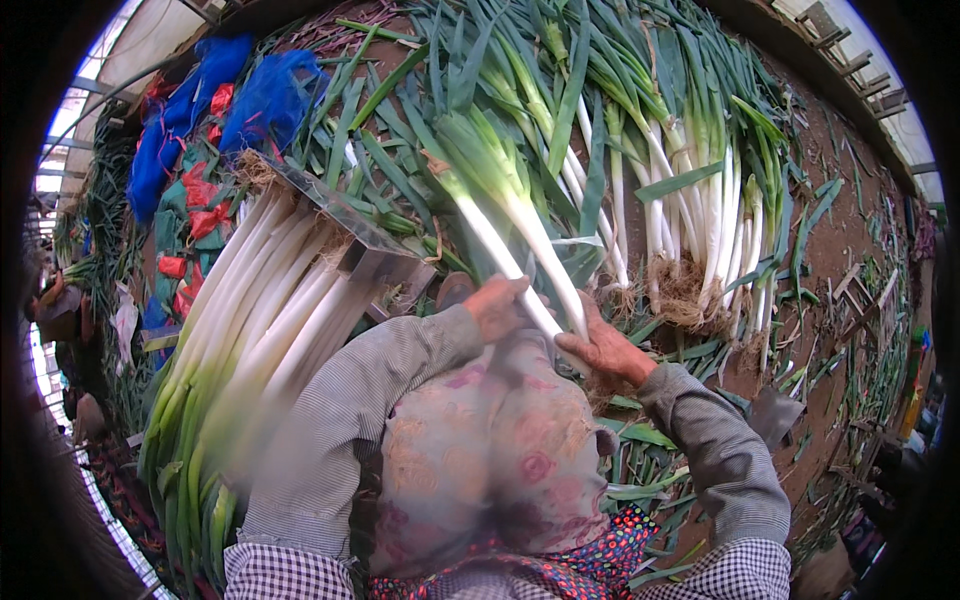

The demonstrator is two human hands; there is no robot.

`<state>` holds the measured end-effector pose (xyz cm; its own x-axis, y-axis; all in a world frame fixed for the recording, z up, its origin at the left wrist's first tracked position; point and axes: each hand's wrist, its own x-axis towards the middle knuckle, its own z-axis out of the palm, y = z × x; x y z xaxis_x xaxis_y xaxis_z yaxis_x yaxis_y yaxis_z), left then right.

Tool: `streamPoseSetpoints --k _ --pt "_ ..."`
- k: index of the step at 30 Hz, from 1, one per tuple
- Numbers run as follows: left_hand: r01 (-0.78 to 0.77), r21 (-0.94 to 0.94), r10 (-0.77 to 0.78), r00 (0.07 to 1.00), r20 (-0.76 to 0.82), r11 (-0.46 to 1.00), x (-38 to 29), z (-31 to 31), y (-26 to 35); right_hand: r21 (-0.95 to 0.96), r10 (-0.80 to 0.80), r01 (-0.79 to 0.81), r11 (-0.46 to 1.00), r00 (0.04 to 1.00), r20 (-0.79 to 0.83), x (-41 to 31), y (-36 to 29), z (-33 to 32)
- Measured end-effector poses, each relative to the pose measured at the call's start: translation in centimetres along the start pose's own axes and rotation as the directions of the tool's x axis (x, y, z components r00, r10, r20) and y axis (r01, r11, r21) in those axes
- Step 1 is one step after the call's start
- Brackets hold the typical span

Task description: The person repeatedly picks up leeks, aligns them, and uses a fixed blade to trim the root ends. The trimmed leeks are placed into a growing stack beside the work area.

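Note:
Two long green onions with white shafts lie crossed in front of my knees, a left stalk [495, 236] and a right stalk [537, 232], leaves pointing away from me. My right hand [609, 348] grips both near their root ends, with the thumb across the front. My left hand [498, 307] is curled against the left stalk higher up; its fingertips are hidden behind it. A small grey pointed shape shows between the stalks, too unclear to name. Left of my hands, a thick bundle of green onions [255, 292] rests with its roots against a metal stand [330, 206].
A heap of untrimmed green onions [709, 195] with roots lies at the right. Blue netting [271, 97] and red and green wrappings [201, 210] sit at the upper left. Loose leaves litter the soil [825, 247]. A person [60, 311] is at the far left edge.

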<state>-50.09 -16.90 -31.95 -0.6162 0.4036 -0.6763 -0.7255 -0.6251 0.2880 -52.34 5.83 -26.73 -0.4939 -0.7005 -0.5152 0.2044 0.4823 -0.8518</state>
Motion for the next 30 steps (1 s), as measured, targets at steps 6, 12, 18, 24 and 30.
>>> streamPoseSetpoints --k 6,12,18,24,30 --pt "-0.022 0.207 0.03 0.999 -0.035 0.978 0.0 0.4 -0.5 -0.246 -0.069 0.061 0.967 0.997 -0.024 1.1 2.7 1.6" --pt "0.005 0.359 0.019 0.998 -0.063 0.933 -0.5 1.8 0.6 -0.164 0.085 -0.091 0.982 0.995 -0.043 0.4 0.6 1.4" --pt "0.076 0.02 -0.073 0.99 -0.119 0.997 0.4 3.7 4.3 -0.13 -0.13 0.131 0.983 0.991 0.021 -5.3 -4.7 -0.2" --pt "-0.305 -0.288 0.357 0.922 0.148 0.908 -0.2 7.6 8.8 -0.242 -0.107 0.114 0.964 0.993 0.042 -15.3 -11.5 -0.6" --pt "-0.644 -0.311 0.695 0.715 0.078 0.698 -9.7 12.5 11.9 -0.407 -0.173 0.11 0.907 0.977 -0.121 -19.0 -15.2 1.5"
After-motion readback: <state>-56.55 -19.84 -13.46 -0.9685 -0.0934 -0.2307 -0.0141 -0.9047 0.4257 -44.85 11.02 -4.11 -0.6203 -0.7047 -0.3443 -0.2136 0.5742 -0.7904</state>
